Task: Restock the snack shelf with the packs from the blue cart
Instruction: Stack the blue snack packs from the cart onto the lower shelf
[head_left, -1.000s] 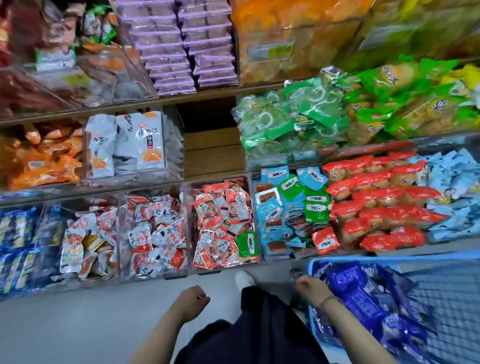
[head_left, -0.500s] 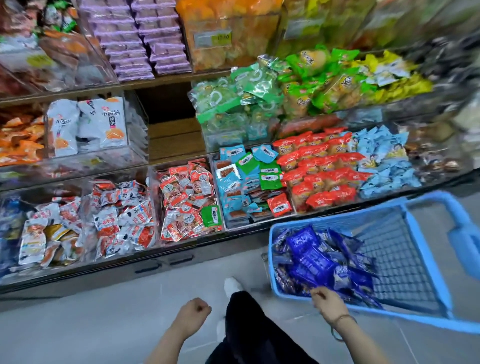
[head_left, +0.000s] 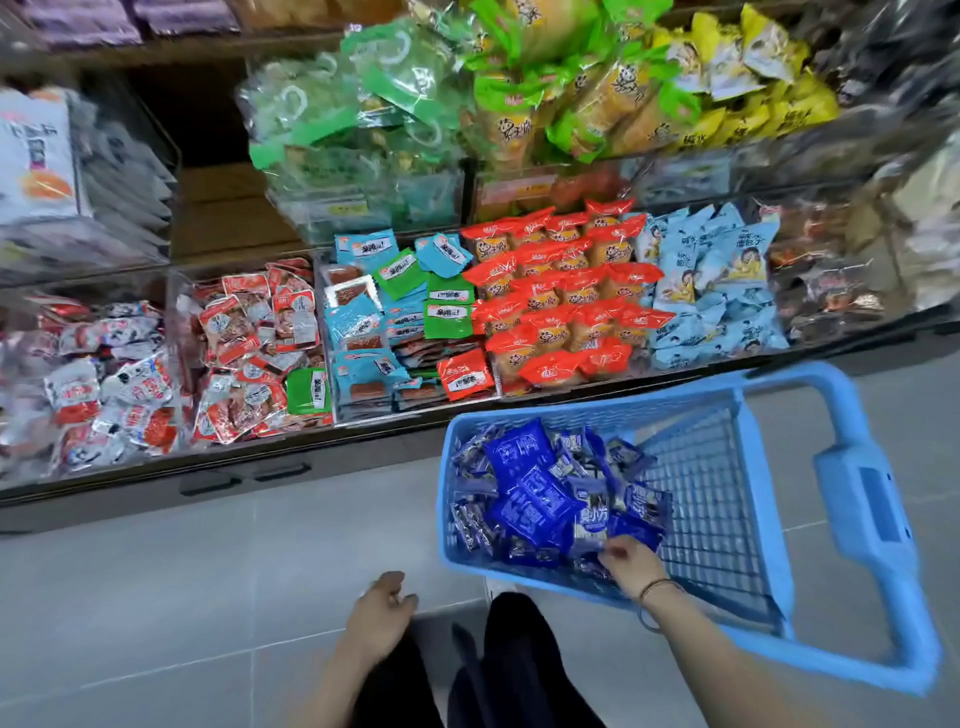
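A blue plastic cart (head_left: 748, 525) stands on the floor in front of the snack shelf (head_left: 415, 410). A heap of dark blue snack packs (head_left: 535, 493) fills its left half. My right hand (head_left: 626, 564) is inside the cart at the near edge of the heap, fingers curled into the packs; what they grip is hidden. My left hand (head_left: 382, 608) hangs loosely curled above my left knee and holds nothing.
The shelf's lowest row holds clear bins of red-and-white packs (head_left: 244, 343), light blue and green packs (head_left: 384, 312), orange-red packs (head_left: 561, 291) and pale blue packs (head_left: 717, 280). Green and yellow bags (head_left: 571, 93) fill the row above. Grey floor tiles (head_left: 182, 597) lie at the left.
My view swung right and down, bringing the whole cart into sight. My right hand went from the cart's near rim down into the blue packs. My left hand barely moved.
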